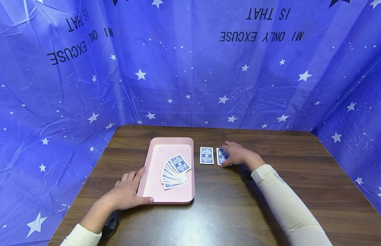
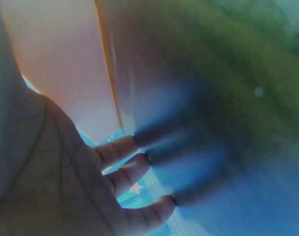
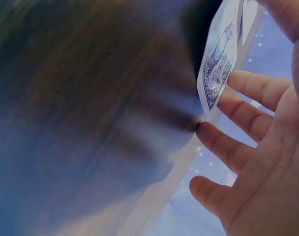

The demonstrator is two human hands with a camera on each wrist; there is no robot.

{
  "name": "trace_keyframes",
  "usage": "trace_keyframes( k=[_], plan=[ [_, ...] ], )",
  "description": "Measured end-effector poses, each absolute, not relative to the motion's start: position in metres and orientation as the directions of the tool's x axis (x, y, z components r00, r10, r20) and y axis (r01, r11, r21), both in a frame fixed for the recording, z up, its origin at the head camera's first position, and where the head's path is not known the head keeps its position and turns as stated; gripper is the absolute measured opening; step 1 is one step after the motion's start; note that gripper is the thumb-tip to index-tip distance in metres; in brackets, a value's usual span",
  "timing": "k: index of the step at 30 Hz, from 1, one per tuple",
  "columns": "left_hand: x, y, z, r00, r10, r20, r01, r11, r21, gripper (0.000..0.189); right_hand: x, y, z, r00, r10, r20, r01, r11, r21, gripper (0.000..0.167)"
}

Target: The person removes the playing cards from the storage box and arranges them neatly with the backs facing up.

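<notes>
My left hand (image 1: 126, 192) rests at the near left corner of a pink tray (image 1: 151, 145), fingers spread along its left side and thumb on the front rim. In the tray lies a fan of blue-backed playing cards (image 1: 179, 164), face down. My right hand (image 1: 238, 153) reaches over a playing card (image 1: 221, 156) right of the tray, thumb at its near edge and fingers spread at its far side. In the right wrist view, fingertips touch that card's edge (image 3: 219, 64) and the table; the hand covers its right part. Another face-down card (image 1: 206, 155) lies just left of it.
The dark wooden table (image 1: 227, 212) has its far edge against a blue star-patterned curtain (image 1: 184, 78), which also hangs at both sides. A black wrist strap (image 1: 110, 228) sits on the left wrist, another (image 1: 247, 175) on the right.
</notes>
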State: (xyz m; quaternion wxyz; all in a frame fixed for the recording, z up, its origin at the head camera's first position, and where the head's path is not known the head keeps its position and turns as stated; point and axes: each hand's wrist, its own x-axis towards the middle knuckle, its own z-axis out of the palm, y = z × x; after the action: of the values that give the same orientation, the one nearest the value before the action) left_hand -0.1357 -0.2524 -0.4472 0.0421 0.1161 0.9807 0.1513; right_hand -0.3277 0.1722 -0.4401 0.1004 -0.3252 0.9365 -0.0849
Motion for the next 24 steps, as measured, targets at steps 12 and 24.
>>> trace_keyframes(
  k=[12, 24],
  plan=[
    [-0.137, -0.251, -0.447, -0.969, 0.242, -0.05, 0.217, 0.93, 0.296, 0.124, -0.326, 0.173, -0.438, -0.772, -0.621, -0.134, -0.575, 0.773, -0.268, 0.086],
    [-0.136, -0.252, -0.446, -0.97, 0.236, -0.053, 0.21, 0.929, 0.304, 0.124, -0.324, 0.165, -0.425, -0.75, -0.659, -0.061, -0.625, 0.735, -0.265, 0.081]
  ],
)
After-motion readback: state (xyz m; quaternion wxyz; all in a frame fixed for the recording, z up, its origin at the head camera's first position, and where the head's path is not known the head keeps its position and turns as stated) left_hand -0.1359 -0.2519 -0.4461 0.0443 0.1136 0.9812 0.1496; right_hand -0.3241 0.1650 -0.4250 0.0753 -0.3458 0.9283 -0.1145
